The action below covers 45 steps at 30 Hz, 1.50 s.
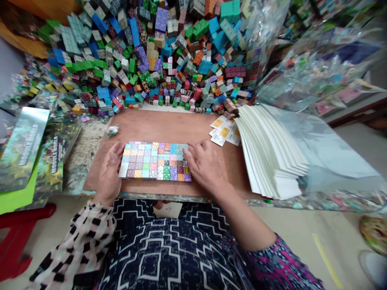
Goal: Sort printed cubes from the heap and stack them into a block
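A flat rectangle of small patterned, many-coloured cubes lies on a brown board, in front of my body. At its left end, my left hand is closed round the edge, thumb near the top corner. My right hand is at the right end, its fingers curled and the fingertips touching the cubes at the upper right corner. A small clear packet with green and white bits sits on the board's upper left part.
Piled loose printed blocks cover the back. Printed "Module World" cards lie at the left. To the right are small white-and-yellow cards, a fanned stack of white sheets and clear plastic bags. A red stool stands lower left.
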Each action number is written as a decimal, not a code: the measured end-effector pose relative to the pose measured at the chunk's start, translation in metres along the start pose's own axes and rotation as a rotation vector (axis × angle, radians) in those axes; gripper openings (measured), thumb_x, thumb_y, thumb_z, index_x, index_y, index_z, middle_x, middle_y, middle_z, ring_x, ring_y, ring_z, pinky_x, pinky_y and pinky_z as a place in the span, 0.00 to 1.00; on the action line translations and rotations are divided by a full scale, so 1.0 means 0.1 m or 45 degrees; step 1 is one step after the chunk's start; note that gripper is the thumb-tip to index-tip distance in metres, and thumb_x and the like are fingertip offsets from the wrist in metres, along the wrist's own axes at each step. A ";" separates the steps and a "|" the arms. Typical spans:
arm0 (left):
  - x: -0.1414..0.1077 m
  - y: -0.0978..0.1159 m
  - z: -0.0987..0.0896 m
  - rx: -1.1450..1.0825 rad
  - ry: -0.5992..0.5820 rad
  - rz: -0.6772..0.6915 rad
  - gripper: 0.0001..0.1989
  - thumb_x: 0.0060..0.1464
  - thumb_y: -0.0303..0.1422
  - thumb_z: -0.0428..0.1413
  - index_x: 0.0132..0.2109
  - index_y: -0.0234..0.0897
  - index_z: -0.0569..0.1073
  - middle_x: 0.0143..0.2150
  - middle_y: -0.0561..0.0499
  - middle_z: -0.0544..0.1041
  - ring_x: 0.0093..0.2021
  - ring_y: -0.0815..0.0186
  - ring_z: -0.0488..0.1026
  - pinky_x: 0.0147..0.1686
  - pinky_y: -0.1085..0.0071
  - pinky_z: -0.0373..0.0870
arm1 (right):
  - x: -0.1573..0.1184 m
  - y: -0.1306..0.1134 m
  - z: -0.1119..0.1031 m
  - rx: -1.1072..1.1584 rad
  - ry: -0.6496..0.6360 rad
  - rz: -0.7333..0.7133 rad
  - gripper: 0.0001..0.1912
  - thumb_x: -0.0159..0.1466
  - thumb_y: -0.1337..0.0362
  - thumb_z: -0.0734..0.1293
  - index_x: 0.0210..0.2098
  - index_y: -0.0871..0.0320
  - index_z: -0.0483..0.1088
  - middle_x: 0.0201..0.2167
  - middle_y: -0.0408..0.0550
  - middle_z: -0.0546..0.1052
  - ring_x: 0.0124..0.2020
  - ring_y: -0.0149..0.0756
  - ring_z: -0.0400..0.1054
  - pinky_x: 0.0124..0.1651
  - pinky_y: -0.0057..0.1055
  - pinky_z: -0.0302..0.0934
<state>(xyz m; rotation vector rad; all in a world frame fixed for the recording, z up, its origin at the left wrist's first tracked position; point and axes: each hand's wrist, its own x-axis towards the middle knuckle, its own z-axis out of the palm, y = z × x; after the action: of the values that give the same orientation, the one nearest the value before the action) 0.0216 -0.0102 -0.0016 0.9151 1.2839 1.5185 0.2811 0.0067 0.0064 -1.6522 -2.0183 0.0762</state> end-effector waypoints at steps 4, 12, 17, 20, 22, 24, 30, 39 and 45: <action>0.02 -0.02 -0.01 0.002 0.009 0.011 0.32 0.55 0.56 0.56 0.58 0.40 0.70 0.62 0.40 0.70 0.64 0.54 0.65 0.66 0.53 0.61 | 0.00 0.05 0.08 0.070 -0.062 0.021 0.22 0.71 0.51 0.55 0.45 0.59 0.74 0.36 0.53 0.66 0.36 0.42 0.64 0.39 0.40 0.61; 0.02 -0.01 0.00 0.022 -0.018 0.041 0.32 0.56 0.57 0.55 0.59 0.39 0.69 0.62 0.39 0.70 0.65 0.53 0.64 0.65 0.54 0.62 | -0.35 -0.11 -0.13 0.325 0.138 -0.080 0.14 0.72 0.58 0.58 0.47 0.58 0.70 0.35 0.50 0.70 0.36 0.38 0.66 0.40 0.37 0.62; 0.03 -0.03 -0.02 0.053 -0.022 0.085 0.31 0.55 0.57 0.55 0.57 0.40 0.70 0.60 0.41 0.71 0.65 0.54 0.64 0.66 0.54 0.61 | -0.83 -0.24 -0.14 0.248 0.092 -0.356 0.09 0.70 0.66 0.59 0.40 0.59 0.72 0.30 0.48 0.71 0.33 0.37 0.63 0.37 0.35 0.57; 0.04 -0.04 -0.02 0.058 -0.015 0.094 0.32 0.55 0.56 0.56 0.57 0.39 0.70 0.60 0.40 0.72 0.64 0.53 0.65 0.66 0.53 0.62 | -1.03 -0.24 -0.11 0.102 0.033 -0.433 0.10 0.70 0.67 0.61 0.37 0.60 0.73 0.27 0.48 0.69 0.31 0.38 0.60 0.35 0.35 0.53; 0.05 -0.03 -0.02 0.058 -0.012 0.095 0.32 0.55 0.56 0.56 0.58 0.38 0.70 0.59 0.39 0.72 0.64 0.52 0.65 0.65 0.53 0.62 | -1.08 -0.22 -0.11 0.049 0.022 -0.435 0.10 0.69 0.66 0.61 0.38 0.60 0.74 0.28 0.49 0.70 0.32 0.39 0.60 0.35 0.35 0.52; 0.05 -0.03 -0.02 0.059 -0.013 0.089 0.32 0.55 0.56 0.56 0.57 0.39 0.70 0.60 0.40 0.71 0.64 0.52 0.65 0.65 0.53 0.63 | -1.08 -0.19 -0.11 0.047 0.026 -0.394 0.10 0.70 0.66 0.61 0.39 0.60 0.74 0.29 0.50 0.71 0.33 0.39 0.60 0.36 0.35 0.53; 0.05 -0.03 -0.02 0.063 -0.008 0.103 0.32 0.55 0.57 0.56 0.57 0.38 0.70 0.60 0.39 0.71 0.66 0.51 0.63 0.65 0.54 0.63 | -1.03 -0.15 -0.13 0.027 0.068 -0.324 0.10 0.70 0.65 0.60 0.45 0.60 0.72 0.32 0.50 0.72 0.35 0.39 0.63 0.37 0.36 0.54; 0.06 -0.03 -0.02 0.024 -0.018 0.092 0.32 0.54 0.57 0.57 0.56 0.38 0.70 0.60 0.40 0.71 0.65 0.52 0.65 0.65 0.54 0.63 | -0.98 -0.10 -0.12 -0.017 0.096 -0.308 0.13 0.71 0.65 0.60 0.52 0.61 0.67 0.33 0.51 0.72 0.36 0.40 0.64 0.37 0.37 0.57; 0.06 -0.03 -0.02 0.025 -0.027 0.090 0.31 0.54 0.57 0.57 0.55 0.39 0.71 0.60 0.41 0.72 0.65 0.53 0.64 0.66 0.54 0.62 | -0.94 -0.16 -0.11 -0.015 0.099 -0.352 0.13 0.71 0.66 0.59 0.53 0.61 0.67 0.35 0.52 0.72 0.36 0.40 0.65 0.36 0.37 0.56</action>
<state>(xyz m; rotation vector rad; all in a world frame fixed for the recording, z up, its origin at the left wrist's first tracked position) 0.0185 -0.0051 -0.0054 0.9963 1.2645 1.5492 0.2820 -0.0875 -0.0120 -1.3463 -2.1690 -0.0970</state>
